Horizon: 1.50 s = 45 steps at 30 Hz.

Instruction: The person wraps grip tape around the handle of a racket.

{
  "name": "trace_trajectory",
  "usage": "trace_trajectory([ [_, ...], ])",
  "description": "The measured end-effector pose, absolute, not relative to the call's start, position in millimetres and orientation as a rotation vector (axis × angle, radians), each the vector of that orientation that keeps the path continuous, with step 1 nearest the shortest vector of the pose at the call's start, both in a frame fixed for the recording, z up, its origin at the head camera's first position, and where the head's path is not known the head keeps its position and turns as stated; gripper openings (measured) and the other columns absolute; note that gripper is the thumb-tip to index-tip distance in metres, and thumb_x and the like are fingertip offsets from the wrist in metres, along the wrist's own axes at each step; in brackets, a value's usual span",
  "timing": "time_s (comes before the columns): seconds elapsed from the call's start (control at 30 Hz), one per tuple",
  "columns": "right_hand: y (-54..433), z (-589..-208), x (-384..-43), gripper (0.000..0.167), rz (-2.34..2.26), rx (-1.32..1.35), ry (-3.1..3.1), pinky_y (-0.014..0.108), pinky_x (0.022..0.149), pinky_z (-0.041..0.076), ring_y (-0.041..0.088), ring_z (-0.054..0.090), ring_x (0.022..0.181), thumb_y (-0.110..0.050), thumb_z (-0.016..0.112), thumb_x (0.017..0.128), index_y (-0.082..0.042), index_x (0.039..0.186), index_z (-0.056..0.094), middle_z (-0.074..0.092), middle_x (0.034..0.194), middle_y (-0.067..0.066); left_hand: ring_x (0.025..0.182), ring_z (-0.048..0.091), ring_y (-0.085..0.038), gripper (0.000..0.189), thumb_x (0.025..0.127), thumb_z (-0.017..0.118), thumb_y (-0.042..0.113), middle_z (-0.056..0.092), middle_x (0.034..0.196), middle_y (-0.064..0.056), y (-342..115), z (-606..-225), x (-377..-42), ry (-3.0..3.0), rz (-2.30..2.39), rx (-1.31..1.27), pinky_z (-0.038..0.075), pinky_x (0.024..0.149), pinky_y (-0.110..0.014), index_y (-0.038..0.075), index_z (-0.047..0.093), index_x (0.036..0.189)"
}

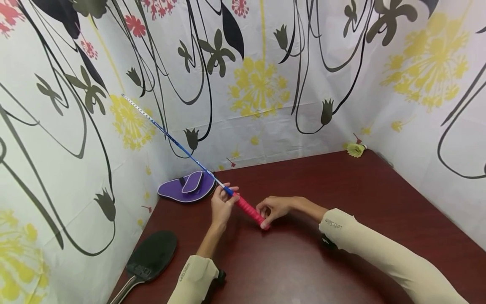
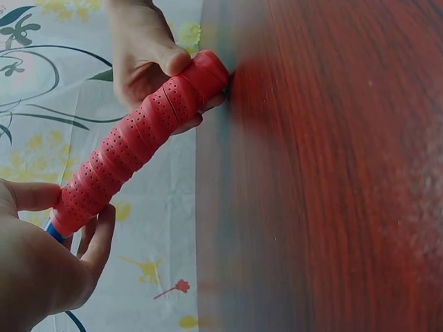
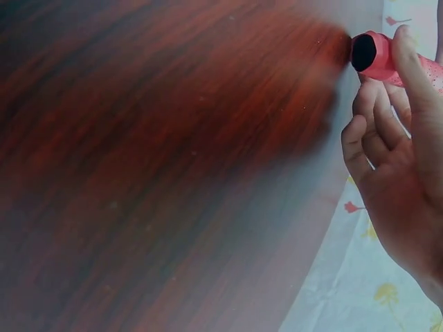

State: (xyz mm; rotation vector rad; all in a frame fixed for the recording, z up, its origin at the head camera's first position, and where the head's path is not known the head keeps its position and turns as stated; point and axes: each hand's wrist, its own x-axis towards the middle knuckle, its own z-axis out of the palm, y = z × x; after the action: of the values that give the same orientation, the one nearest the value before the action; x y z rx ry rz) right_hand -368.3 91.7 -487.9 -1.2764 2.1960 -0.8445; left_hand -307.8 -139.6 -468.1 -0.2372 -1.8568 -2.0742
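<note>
A badminton racket [image 1: 190,155] is held tilted over the table, its head seen edge-on at the upper left of the head view. Its handle carries a pink-red perforated wrap [image 2: 118,155] with ridges along it. My left hand [image 1: 223,204] pinches the handle's upper end, by the blue cone, between thumb and fingers. Near the butt, my right hand [image 1: 276,209] grips the wrap with its thumb on top and fingers beneath. The black butt cap [image 3: 364,52] faces the right wrist camera, close to the tabletop.
On the dark red table [image 1: 322,261] lie a black table tennis bat [image 1: 153,253] at the left, a purple case [image 1: 174,190] behind it and a yellow shuttlecock [image 1: 355,149] in the far right corner. Flower-printed cloth [image 1: 243,139] walls the table's back and sides.
</note>
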Motion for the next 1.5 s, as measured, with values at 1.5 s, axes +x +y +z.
trace_trajectory([
  [1.5, 271, -446, -377, 0.044, -0.354, -1.16, 3.049, 0.029, 0.06, 0.043, 0.006, 0.051, 0.069, -0.039, 0.082, 0.09, -0.017, 0.127, 0.076, 0.07, 0.088, -0.011, 0.072, 0.071, -0.019, 0.009, 0.089, 0.082, 0.012, 0.077, 0.084, -0.005, -187, -445, -293, -2.062, -1.052, -0.275, 0.057, 0.068, -0.034, 0.007, 0.077, 0.094],
])
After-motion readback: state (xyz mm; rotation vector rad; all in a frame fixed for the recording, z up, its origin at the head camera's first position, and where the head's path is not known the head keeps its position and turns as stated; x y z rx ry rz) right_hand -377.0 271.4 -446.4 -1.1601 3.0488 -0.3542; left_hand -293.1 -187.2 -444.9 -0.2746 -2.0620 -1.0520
